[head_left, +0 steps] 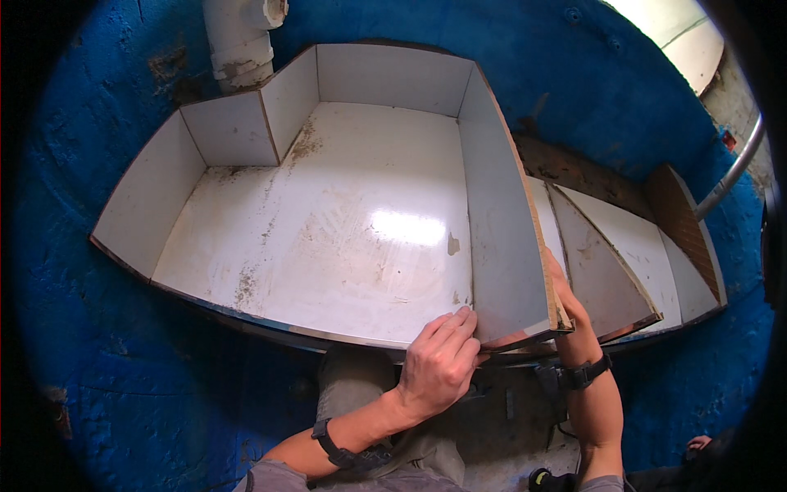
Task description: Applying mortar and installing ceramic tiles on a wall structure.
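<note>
A large open-topped box with white panels [287, 271] fills the middle of the view. Its raw edges are brown, a corner is notched inward at the back left, and dirt smears its glossy bottom. My left hand [443, 357] is closed over the front rim near the right front corner, fingertips curled inside. On the outer side of the tall right-hand wall [504, 238] is my right hand [566, 299], reaching up between that wall and a thinner upright divider [602, 262]. The wall covers most of its fingers, so their grip is hidden.
Blue painted walls [90, 328] surround the box. A white pipe [242, 41] stands at the back left. Right of the box lie more white panels and a brown-edged upright board [684, 221]. A curved metal tube [738, 164] enters at far right.
</note>
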`<act>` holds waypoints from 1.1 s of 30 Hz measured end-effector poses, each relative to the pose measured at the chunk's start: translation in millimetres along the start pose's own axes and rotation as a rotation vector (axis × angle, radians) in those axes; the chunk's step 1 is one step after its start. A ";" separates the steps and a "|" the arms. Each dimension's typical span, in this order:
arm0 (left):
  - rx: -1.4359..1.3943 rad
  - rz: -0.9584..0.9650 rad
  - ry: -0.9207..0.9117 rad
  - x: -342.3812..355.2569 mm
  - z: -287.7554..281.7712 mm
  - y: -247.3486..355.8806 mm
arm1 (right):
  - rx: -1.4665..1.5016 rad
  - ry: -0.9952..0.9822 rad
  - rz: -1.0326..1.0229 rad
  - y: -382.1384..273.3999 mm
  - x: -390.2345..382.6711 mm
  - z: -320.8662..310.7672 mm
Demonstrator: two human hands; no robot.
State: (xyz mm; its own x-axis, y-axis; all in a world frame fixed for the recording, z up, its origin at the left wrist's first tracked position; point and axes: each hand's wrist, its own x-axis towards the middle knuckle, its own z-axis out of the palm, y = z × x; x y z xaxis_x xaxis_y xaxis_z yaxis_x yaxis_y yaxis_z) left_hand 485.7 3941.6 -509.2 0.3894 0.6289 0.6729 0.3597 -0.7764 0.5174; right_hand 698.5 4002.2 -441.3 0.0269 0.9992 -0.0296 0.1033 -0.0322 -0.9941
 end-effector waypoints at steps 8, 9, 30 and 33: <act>0.009 0.016 -0.009 -1.0 0.3 -0.8 | 0.051 -0.093 0.003 12.2 9.5 -10.1; 0.009 0.016 -0.010 -1.1 0.4 -0.8 | 0.041 -0.086 -0.001 12.2 9.5 -9.8; 0.026 0.033 0.030 -1.1 3.2 -0.8 | -0.060 0.008 -0.043 2.0 1.9 -2.4; 0.017 0.031 0.038 -1.1 3.5 -0.6 | -0.078 0.014 -0.035 1.0 2.6 -3.2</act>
State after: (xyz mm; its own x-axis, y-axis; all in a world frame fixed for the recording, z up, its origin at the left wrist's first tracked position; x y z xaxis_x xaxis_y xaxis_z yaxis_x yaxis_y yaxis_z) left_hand 488.0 3941.5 -512.1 0.3681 0.6027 0.7080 0.3627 -0.7942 0.4875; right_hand 701.8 4004.6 -442.0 0.0358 0.9993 0.0075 0.1816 0.0009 -0.9834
